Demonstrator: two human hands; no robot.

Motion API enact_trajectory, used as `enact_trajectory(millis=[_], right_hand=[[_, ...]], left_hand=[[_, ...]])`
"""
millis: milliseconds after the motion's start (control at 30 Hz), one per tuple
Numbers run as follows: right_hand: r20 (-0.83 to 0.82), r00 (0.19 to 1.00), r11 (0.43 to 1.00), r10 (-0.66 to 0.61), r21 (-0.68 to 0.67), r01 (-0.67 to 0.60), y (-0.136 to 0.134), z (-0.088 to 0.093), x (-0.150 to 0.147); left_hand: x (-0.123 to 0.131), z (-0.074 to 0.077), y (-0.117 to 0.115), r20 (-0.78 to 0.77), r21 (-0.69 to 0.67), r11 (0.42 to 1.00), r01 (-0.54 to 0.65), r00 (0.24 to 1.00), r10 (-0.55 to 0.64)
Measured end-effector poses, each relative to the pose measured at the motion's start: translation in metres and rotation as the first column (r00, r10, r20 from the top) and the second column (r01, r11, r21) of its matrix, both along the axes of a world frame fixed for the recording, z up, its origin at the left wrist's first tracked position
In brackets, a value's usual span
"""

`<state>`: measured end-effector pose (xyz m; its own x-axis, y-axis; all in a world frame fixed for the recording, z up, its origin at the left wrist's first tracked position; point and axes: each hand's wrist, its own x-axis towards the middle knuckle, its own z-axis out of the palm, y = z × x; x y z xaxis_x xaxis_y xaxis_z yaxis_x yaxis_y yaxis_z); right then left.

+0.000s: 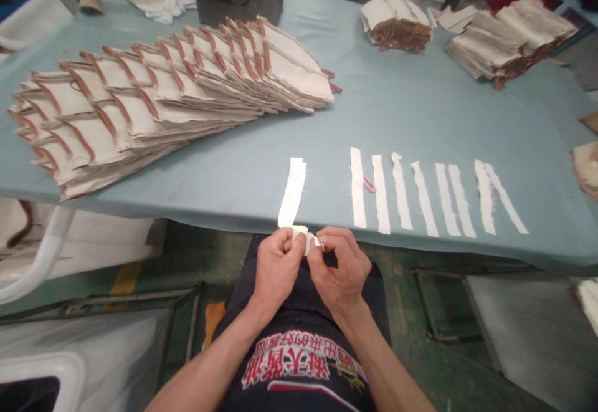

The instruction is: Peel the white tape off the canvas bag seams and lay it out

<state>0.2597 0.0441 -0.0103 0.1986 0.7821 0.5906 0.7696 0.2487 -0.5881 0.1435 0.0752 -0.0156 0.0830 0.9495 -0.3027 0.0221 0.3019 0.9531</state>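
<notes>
My left hand (280, 265) and my right hand (339, 265) meet just off the table's front edge, thumbs and fingers pinched on a small white fabric strip (307, 242). The strip is bunched between them, partly hidden by the fingertips. Right behind it on the table lies a short stack of white fabric strips (293, 192). To the right, several single strips (380, 194) lie spread in a row, some with frayed edges. A small pink tool (369, 183), perhaps a thread snipper, rests between the first two of them.
Overlapping piles of off-white fabric pieces with brown edging (187, 88) cover the table's left. More stacked pieces (396, 22) sit at the back right, beside another pile (509, 38). Dark folded cloth (240, 2) lies at the back. Metal-framed stands (527, 318) flank me below the blue tabletop (336, 119).
</notes>
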Motion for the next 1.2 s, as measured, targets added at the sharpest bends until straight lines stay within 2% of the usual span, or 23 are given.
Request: enact_trajectory(millis=[67, 133, 200, 267, 433, 567, 733, 833, 867, 900, 1000, 1067, 1133, 1200], right_hand=[[-0.101, 0.995, 1.000, -0.021, 0.012, 0.022, 0.003, -0.003, -0.001], [-0.326, 0.944, 0.999, -0.045, -0.031, 0.037, 0.005, -0.004, -0.002], [-0.571, 0.816, 0.994, -0.088, -0.100, 0.037, 0.005, -0.005, -0.005], [-0.719, 0.681, 0.988, -0.134, -0.150, 0.036, 0.005, -0.008, -0.009], [-0.862, 0.467, 0.973, -0.196, -0.231, -0.017, 0.005, -0.012, -0.021], [-0.936, 0.278, 0.960, -0.216, -0.256, -0.117, 0.011, -0.005, -0.027], [-0.965, 0.105, 0.950, -0.238, -0.254, -0.182, 0.018, 0.009, -0.027], [-0.965, 0.030, 0.937, -0.262, -0.262, -0.231, 0.018, 0.011, -0.023], [-0.964, 0.050, 0.938, -0.262, -0.267, -0.222, 0.017, 0.011, -0.021], [-0.961, 0.107, 0.942, -0.255, -0.272, -0.198, 0.016, 0.012, -0.019], [-0.891, 0.401, 0.957, -0.211, -0.272, -0.100, 0.016, 0.014, -0.010], [-0.801, 0.574, 0.959, -0.172, -0.268, -0.086, 0.017, 0.018, -0.004], [-0.735, 0.661, 0.954, -0.150, -0.283, -0.098, 0.020, 0.022, 0.002], [-0.699, 0.695, 0.941, -0.167, -0.324, -0.100, 0.024, 0.026, 0.006]], left_hand=[[0.005, 0.001, 0.003, 0.022, -0.004, 1.000, -0.017, 1.000, 0.017], [0.010, 0.002, 0.004, 0.052, -0.011, 0.999, -0.037, 0.998, 0.038], [0.013, 0.001, 0.004, 0.085, -0.026, 0.998, -0.061, 0.994, 0.063], [0.014, -0.002, 0.003, 0.119, -0.052, 0.995, -0.085, 0.989, 0.090], [0.013, -0.007, -0.001, 0.177, -0.106, 0.984, -0.142, 0.971, 0.159], [0.010, -0.002, -0.003, 0.215, -0.121, 0.976, -0.183, 0.955, 0.205], [0.010, 0.002, -0.004, 0.288, -0.137, 0.969, -0.205, 0.928, 0.237], [0.008, 0.002, -0.004, 0.340, -0.157, 0.975, -0.159, 0.918, 0.205], [0.006, 0.002, -0.004, 0.343, -0.155, 0.979, -0.130, 0.923, 0.177], [0.004, 0.002, -0.004, 0.336, -0.148, 0.984, -0.100, 0.931, 0.145], [-0.003, 0.005, -0.004, 0.289, -0.106, 0.994, -0.036, 0.955, 0.066], [-0.009, 0.009, -0.003, 0.255, -0.095, 0.995, -0.020, 0.966, 0.043], [-0.013, 0.011, -0.002, 0.219, -0.083, 0.997, -0.002, 0.976, 0.021], [-0.017, 0.012, -0.001, 0.187, -0.069, 0.997, 0.022, 0.982, -0.009]])
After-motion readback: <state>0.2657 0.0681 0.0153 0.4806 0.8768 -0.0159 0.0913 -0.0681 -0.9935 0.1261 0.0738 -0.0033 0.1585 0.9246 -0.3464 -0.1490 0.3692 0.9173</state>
